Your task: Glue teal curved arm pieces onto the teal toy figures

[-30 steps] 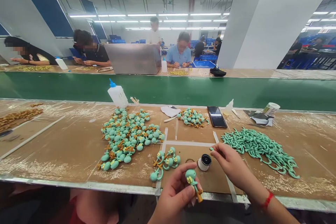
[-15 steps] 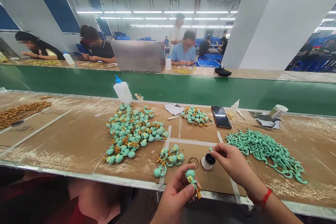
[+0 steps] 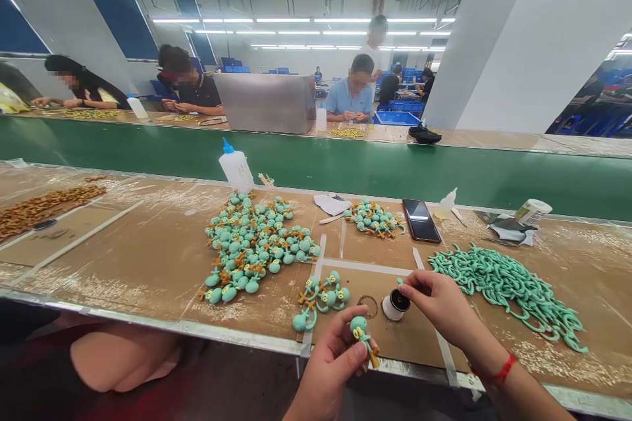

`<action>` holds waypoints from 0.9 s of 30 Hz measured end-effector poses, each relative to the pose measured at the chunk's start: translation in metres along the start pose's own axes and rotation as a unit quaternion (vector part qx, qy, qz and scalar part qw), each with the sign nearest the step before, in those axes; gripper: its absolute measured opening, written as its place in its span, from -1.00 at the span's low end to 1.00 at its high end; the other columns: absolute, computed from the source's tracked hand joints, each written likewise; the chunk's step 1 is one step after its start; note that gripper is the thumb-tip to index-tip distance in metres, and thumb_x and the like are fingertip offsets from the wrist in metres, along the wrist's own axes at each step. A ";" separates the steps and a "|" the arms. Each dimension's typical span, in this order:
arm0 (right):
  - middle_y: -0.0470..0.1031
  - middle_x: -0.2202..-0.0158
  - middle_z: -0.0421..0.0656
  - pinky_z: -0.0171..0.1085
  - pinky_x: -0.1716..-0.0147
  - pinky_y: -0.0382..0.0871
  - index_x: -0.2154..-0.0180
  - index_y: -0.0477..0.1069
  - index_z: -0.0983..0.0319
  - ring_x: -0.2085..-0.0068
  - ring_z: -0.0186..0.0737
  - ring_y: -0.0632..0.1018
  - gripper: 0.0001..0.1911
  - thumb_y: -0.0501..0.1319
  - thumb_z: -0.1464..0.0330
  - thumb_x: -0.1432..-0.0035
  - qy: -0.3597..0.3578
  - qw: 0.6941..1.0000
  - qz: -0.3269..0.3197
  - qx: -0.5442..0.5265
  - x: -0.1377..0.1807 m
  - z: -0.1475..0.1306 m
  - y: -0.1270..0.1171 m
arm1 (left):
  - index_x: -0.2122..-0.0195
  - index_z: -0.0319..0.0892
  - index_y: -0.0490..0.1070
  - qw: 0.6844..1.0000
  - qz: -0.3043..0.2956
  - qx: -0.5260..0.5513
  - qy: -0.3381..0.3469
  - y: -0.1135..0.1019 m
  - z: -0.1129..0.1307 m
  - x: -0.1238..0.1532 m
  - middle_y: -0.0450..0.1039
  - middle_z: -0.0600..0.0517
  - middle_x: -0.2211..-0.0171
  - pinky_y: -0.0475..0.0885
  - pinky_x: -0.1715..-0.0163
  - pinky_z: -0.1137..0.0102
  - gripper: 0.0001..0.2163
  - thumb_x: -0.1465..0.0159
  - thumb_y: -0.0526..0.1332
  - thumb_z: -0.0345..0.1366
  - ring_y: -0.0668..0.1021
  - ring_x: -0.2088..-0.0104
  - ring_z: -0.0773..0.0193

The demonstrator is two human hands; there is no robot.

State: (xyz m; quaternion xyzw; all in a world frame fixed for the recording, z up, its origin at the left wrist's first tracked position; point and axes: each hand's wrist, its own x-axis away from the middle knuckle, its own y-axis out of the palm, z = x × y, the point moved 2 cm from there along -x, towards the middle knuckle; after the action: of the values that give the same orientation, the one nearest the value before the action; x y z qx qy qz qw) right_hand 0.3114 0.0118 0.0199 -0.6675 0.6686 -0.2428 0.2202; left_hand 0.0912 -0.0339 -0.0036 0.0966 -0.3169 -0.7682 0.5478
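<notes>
My left hand (image 3: 338, 358) grips a small figurine (image 3: 359, 329) with a round teal head, yellow eyes and a brown lower part, near the table's front edge. Above a small white pot with a black top (image 3: 395, 304), my right hand (image 3: 439, 299) pinches a small teal piece (image 3: 399, 282), mostly hidden by the fingers. A thin brown ring (image 3: 368, 306) lies between the hands. Left of it is a small group of similar figurines (image 3: 326, 293). To the right spreads a heap of curved teal strips (image 3: 508, 289).
A large pile of teal figurines (image 3: 257, 247) lies left of centre, a smaller pile (image 3: 374, 218) behind. A blue-tipped bottle (image 3: 237, 170), a phone (image 3: 421, 220) and a white tub (image 3: 533, 212) stand or lie along the back. Co-workers sit beyond the green belt (image 3: 316, 164).
The view has shifted slightly, so the table's things appear a little further right. Both hands keep nearly the same pose and hold. A person in the background has moved right.
</notes>
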 end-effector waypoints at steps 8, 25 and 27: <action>0.49 0.47 -0.17 -0.24 0.37 0.25 0.45 0.42 0.22 0.39 -0.16 0.47 -0.66 0.13 0.11 -0.17 -0.006 1.000 -0.011 -0.003 0.000 0.003 0.000 | 0.04 -0.10 0.50 1.000 0.006 -0.004 0.002 0.001 -0.001 0.000 0.53 -0.03 0.38 0.21 0.45 0.52 -0.59 -0.08 0.44 -0.20 0.39 0.46 0.38; 0.42 0.49 -0.18 -0.24 0.38 0.18 0.47 0.34 0.21 0.40 -0.16 0.41 -0.66 0.08 0.11 -0.17 -0.016 0.999 -0.012 0.025 -0.001 0.001 -0.003 | 0.05 -0.09 0.51 1.000 0.010 -0.006 0.002 0.000 -0.002 -0.001 0.53 -0.03 0.39 0.22 0.46 0.51 -0.59 -0.07 0.45 -0.18 0.38 0.49 0.40; 0.40 0.48 -0.18 -0.23 0.37 0.16 0.45 0.31 0.21 0.40 -0.17 0.38 -0.67 0.06 0.11 -0.18 -0.015 0.999 -0.010 0.029 0.000 0.002 -0.006 | 0.03 -0.09 0.50 1.000 0.008 -0.010 0.002 -0.001 -0.003 -0.001 0.53 -0.03 0.39 0.22 0.46 0.51 -0.59 -0.09 0.43 -0.18 0.37 0.50 0.40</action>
State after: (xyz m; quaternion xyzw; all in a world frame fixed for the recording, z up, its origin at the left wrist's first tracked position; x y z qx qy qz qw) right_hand 0.3174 0.0117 0.0223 -0.6707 0.6515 -0.2543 0.2469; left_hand 0.0926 -0.0337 -0.0067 0.0896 -0.3087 -0.7669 0.5554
